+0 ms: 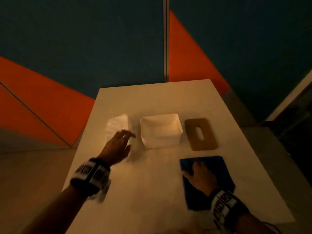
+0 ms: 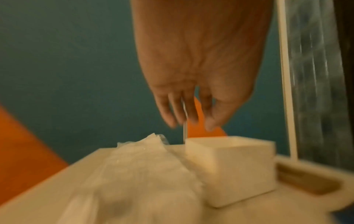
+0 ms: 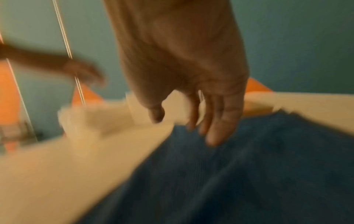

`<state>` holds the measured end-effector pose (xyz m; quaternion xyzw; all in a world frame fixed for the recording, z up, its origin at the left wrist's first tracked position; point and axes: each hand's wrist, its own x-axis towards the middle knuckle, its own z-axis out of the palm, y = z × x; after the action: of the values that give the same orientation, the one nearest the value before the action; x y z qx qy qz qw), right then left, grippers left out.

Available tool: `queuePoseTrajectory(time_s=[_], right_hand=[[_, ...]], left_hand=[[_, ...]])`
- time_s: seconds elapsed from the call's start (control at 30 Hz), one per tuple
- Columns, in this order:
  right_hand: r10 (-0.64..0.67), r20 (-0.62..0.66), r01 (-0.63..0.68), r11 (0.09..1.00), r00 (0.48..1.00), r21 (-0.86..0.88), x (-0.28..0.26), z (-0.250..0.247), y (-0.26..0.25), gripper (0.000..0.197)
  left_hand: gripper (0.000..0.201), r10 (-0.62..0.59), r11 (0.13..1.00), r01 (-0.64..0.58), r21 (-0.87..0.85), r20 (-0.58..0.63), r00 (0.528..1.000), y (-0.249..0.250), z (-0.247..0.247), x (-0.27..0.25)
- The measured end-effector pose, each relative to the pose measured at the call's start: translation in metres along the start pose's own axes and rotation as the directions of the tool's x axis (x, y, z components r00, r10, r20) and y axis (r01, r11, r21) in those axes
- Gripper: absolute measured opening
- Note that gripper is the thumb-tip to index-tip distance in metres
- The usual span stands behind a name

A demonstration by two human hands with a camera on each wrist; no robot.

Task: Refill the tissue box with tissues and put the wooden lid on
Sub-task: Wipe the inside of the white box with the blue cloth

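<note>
One tissue pack [image 1: 118, 127], 1 open box [image 1: 161, 130], 1 wooden lid [image 1: 200, 134], 1 blue cloth [image 1: 217, 168] w/ gaps btwn; my left hand [image 1: 119, 146] spread over pack, right hand [image 1: 200, 177] relaxed over cloth.

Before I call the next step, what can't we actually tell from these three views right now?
- Head view: whether the left hand touches the tissue pack; motion blur and the hand itself hide the contact.
- Left wrist view: inside of the tissue box; its walls hide it.
- Left wrist view: wooden lid slot; seen edge-on, blurred.
- Right wrist view: whether the right hand presses the blue cloth; heavy blur.
</note>
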<state>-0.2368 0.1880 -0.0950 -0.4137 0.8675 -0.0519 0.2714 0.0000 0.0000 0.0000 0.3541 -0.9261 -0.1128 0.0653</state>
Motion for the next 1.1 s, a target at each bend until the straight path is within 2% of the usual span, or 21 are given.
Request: queuePoseTrajectory(time_s=[0.07,0.1,0.17,0.27,0.33,0.4,0.43,0.5,0.57,0.67,0.77,0.83,0.93,1.0,1.1], right_hand=[[0.063,-0.059,-0.067,0.995,0.996,-0.067,0.004,0.008,-0.005,0.071],[0.073,-0.087,-0.081,0.993,0.993,-0.090,0.005,0.010,-0.008,0.073],[0.072,-0.141,-0.091,0.987,0.987,-0.132,0.003,0.014,-0.016,0.070],[0.019,-0.135,-0.043,0.983,0.991,-0.179,0.007,0.022,-0.016,0.058],[-0.025,-0.154,0.005,0.991,0.988,-0.130,0.011,0.026,-0.011,0.050],[-0.060,-0.127,0.038,0.985,0.990,-0.169,0.005,0.017,-0.008,0.038],[-0.035,-0.109,0.021,0.992,0.993,-0.124,0.005,0.012,-0.006,0.030],[0.025,-0.138,-0.015,0.997,0.990,0.074,0.009,0.011,0.009,0.022],[0.065,-0.121,-0.025,0.952,0.991,0.306,0.007,0.008,0.022,0.017],[0.133,-0.062,-0.084,0.863,0.989,0.498,0.005,0.002,0.037,0.023],[0.151,-0.069,-0.085,0.817,0.986,0.570,-0.006,-0.005,0.045,0.045],[0.156,-0.126,-0.045,0.782,0.980,0.622,-0.010,-0.011,0.050,0.040],[0.184,-0.215,0.030,0.690,0.959,0.723,-0.022,-0.030,0.045,0.014],[0.220,-0.332,0.130,0.623,0.917,0.771,-0.031,-0.042,0.040,0.014],[0.252,-0.445,0.304,0.449,0.859,0.840,-0.046,-0.069,0.024,0.019]], left_hand=[[0.046,0.042,0.995,-0.037,0.096,-0.050,0.998,-0.001,0.004,0.029],[0.049,0.079,0.985,-0.075,0.158,-0.022,0.997,-0.002,0.008,0.043],[0.052,0.151,0.949,-0.175,0.264,0.108,0.983,-0.003,0.017,0.062],[0.040,0.239,0.868,-0.331,0.369,0.273,0.932,-0.010,0.029,0.070],[0.031,0.276,0.845,-0.365,0.391,0.265,0.924,-0.013,0.034,0.075],[0.022,0.278,0.885,-0.352,0.306,0.258,0.925,-0.012,0.034,0.077],[0.019,0.251,0.898,-0.326,0.297,0.264,0.932,-0.010,0.033,0.078],[0.025,0.185,0.916,-0.276,0.292,0.303,0.935,-0.004,0.029,0.079],[0.028,0.137,0.958,-0.204,0.202,0.304,0.943,0.006,0.018,0.082],[0.025,0.091,0.996,-0.088,-0.026,0.271,0.958,0.021,-0.003,0.088],[0.026,0.107,0.987,-0.073,-0.141,0.249,0.963,0.034,-0.030,0.091],[0.026,0.126,0.973,-0.071,-0.221,0.244,0.962,0.042,-0.048,0.089],[0.020,0.164,0.916,-0.065,-0.397,0.220,0.962,0.045,-0.069,0.082],[0.019,0.155,0.851,-0.022,-0.524,0.210,0.965,0.043,-0.076,0.073],[0.022,0.141,0.761,0.012,-0.648,0.184,0.973,0.045,-0.079,0.060]])
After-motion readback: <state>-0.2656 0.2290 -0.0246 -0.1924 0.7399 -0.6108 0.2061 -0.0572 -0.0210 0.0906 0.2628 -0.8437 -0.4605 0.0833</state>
